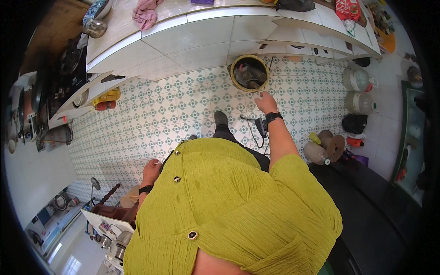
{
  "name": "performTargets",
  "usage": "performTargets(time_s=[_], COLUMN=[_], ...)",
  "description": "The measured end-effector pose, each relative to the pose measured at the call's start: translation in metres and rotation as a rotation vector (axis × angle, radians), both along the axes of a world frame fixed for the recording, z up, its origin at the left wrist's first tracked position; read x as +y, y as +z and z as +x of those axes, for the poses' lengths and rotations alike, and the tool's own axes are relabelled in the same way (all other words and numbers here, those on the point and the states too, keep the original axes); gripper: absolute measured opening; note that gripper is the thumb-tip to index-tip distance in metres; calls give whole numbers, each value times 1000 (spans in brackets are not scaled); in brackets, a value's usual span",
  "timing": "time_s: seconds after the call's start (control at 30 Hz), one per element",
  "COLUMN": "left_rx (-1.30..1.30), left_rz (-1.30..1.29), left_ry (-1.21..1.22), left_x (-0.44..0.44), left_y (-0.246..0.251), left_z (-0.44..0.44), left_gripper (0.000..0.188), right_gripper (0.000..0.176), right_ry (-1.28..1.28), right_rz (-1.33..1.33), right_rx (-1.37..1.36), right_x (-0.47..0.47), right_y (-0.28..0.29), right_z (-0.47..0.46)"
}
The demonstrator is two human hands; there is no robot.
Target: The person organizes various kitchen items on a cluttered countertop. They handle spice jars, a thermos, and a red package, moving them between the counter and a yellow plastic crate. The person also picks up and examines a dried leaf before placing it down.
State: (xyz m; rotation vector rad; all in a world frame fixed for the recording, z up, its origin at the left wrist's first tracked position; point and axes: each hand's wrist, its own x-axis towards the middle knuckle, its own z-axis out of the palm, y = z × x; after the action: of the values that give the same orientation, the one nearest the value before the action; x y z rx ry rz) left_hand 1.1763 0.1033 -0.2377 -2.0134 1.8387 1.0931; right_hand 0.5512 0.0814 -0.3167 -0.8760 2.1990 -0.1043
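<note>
My right hand [265, 102] is over the tiled floor, just below a round bin [250, 88] with a yellowish rim. Its fingers look curled, and whether anything is between them cannot be made out. A black device with a cable [260, 128] sits at that wrist beside a black band. Inside the bin lie bottles or jars [253, 85] and crumpled plastic. Down by my left side hangs my left hand [151, 171], partly turned away, with its fingers bent and nothing visible in it. A black band is on that wrist too.
A tiled counter [206, 36] runs across the top, with a pink cloth [146, 14] on it. Large plastic bottles [359, 102] and a wooden spool [335, 147] stand at the right, near a black surface. Lower left, a white table [99, 220] holds metal pots. A gas cylinder [55, 137] stands far left.
</note>
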Motion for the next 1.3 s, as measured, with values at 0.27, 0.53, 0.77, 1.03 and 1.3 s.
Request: performTargets(time_s=[0.27,0.53,0.77,1.03,1.3], left_rx=[-4,69,-13,-86,-106], left_rz=[29,-87,-235,-118,156], left_ry=[-5,92,107,483,938], left_x=[-14,-25,16,131,277], left_y=[-7,-15,-32,-66,-89], left_z=[-18,2,80,171,169], left_gripper=[30,23,25,53,32], right_gripper=[49,46,39,23,38], right_ry=[-58,-29,233,661,998], right_rz=[-63,-47,-166,-143,6], right_rx=[-38,1,109,-1,-86], right_x=[85,121,103,-27,-197], right_y=[-27,-7,-30,-84,34], right_z=[-29,-2,44,123,354])
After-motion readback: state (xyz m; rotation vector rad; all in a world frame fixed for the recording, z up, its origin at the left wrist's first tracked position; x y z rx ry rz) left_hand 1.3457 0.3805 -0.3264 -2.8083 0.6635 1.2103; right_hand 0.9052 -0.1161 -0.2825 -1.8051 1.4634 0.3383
